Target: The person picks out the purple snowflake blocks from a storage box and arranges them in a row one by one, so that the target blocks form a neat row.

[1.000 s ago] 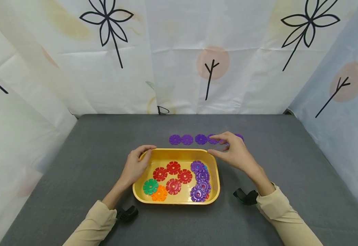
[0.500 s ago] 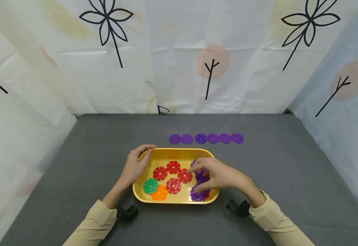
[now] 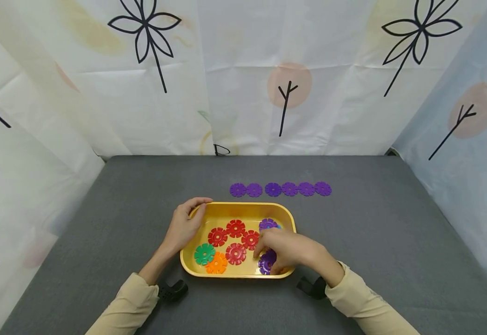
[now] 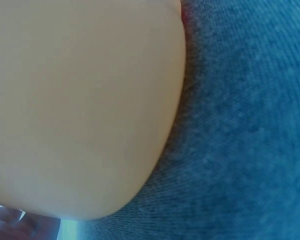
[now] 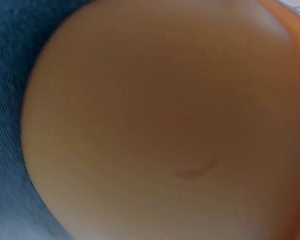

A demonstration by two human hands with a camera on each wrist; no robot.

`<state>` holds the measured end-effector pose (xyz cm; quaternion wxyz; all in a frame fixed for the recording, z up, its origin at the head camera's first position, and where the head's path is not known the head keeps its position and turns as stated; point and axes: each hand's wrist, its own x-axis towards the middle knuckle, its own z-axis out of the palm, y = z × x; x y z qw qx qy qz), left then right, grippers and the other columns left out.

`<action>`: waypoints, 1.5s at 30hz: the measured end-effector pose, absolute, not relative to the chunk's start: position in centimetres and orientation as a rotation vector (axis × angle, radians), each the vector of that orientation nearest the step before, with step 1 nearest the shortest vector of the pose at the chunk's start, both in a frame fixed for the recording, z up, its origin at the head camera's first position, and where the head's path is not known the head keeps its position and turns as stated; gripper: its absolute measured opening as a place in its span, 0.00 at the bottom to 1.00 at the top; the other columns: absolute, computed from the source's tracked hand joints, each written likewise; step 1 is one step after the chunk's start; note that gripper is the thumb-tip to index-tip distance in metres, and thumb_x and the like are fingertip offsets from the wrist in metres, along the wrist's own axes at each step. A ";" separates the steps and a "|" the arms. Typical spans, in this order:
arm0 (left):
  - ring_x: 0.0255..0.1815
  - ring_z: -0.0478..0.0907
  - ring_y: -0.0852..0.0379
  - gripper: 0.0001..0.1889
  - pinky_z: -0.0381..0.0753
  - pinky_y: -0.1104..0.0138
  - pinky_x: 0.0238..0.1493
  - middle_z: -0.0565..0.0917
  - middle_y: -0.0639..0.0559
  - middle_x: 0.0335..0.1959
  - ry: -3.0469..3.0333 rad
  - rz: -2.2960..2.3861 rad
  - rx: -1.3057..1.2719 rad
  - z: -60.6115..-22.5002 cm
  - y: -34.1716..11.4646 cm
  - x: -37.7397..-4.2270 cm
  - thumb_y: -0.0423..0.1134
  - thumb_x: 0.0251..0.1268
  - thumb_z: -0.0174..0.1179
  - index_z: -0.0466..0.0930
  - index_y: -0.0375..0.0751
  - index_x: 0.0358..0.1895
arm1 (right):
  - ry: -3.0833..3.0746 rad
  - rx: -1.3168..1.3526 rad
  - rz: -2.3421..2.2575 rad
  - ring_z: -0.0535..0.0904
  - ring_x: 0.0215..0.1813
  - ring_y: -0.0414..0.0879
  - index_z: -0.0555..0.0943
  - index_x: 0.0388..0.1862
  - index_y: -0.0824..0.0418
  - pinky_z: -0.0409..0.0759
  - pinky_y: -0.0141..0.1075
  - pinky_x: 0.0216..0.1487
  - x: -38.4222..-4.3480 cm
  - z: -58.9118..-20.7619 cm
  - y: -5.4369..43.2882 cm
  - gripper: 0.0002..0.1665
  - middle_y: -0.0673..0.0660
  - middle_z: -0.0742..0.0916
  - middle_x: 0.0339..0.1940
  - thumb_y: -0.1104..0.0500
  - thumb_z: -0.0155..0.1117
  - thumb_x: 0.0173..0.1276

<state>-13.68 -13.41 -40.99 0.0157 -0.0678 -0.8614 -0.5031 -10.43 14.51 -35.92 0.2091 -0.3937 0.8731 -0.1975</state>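
In the head view my left hand (image 3: 185, 225) grips the far left corner of a yellow tray (image 3: 236, 275), thumb over the rim. My right hand (image 3: 287, 249) reaches down into the tray's right end. Its thumb and curled fingers lie at the edges of a purple flower-shaped interlocking disc (image 3: 266, 261). The back of this hand covers other purple discs there. Another purple disc (image 3: 268, 224) shows behind the knuckles, a bit of blue beside it. Bare skin fills most of both wrist views, so the fingertips are hidden there.
Red discs (image 3: 236, 254) lie mid-tray, with a green disc (image 3: 204, 254) and an orange disc (image 3: 216, 263) at its left. Beyond the tray, a row of several purple discs (image 3: 290, 189) runs along the grey tabletop (image 3: 143, 186). A printed curtain (image 3: 243, 93) hangs behind.
From beside the purple row, my right hand has come back toward me and down into the tray, its fingers now among the purple discs. The left hand stays at the rim.
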 end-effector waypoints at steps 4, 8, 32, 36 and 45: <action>0.52 0.82 0.47 0.14 0.85 0.65 0.54 0.84 0.40 0.57 -2.672 -1.567 -0.222 -41.0 -13.4 -13.7 0.37 0.81 0.50 0.81 0.39 0.60 | 2.478 -1.007 -0.542 0.75 0.41 0.40 0.91 0.43 0.58 0.78 0.28 0.44 -10.4 -36.6 13.8 0.19 0.51 0.84 0.39 0.62 0.84 0.51; 0.52 0.82 0.47 0.14 0.85 0.65 0.53 0.84 0.40 0.56 -2.666 -1.560 -0.231 -40.9 -13.3 -13.7 0.36 0.81 0.51 0.81 0.39 0.60 | 2.591 -0.996 -0.578 0.73 0.41 0.42 0.90 0.47 0.60 0.76 0.32 0.47 -10.4 -37.2 13.3 0.20 0.53 0.84 0.40 0.57 0.83 0.55; 0.53 0.82 0.47 0.14 0.85 0.64 0.54 0.84 0.41 0.57 -2.668 -1.554 -0.217 -41.0 -13.4 -13.7 0.37 0.81 0.51 0.82 0.39 0.59 | 2.732 -0.880 -0.655 0.70 0.40 0.42 0.89 0.50 0.62 0.70 0.34 0.45 -10.6 -38.4 12.6 0.25 0.53 0.83 0.38 0.51 0.82 0.55; 0.53 0.82 0.48 0.14 0.85 0.64 0.54 0.84 0.41 0.57 -2.675 -1.548 -0.205 -41.1 -13.3 -13.7 0.37 0.81 0.51 0.82 0.40 0.59 | 2.752 -0.906 -0.731 0.70 0.36 0.39 0.90 0.45 0.61 0.69 0.29 0.39 -10.6 -38.6 12.7 0.23 0.51 0.84 0.34 0.49 0.82 0.55; 0.52 0.82 0.47 0.14 0.84 0.70 0.51 0.84 0.40 0.56 -2.651 -1.594 -0.227 -41.1 -13.5 -13.7 0.37 0.81 0.51 0.82 0.39 0.59 | 2.832 -0.889 -0.881 0.69 0.33 0.40 0.90 0.47 0.63 0.67 0.24 0.31 -10.8 -37.8 13.0 0.27 0.52 0.80 0.30 0.49 0.84 0.53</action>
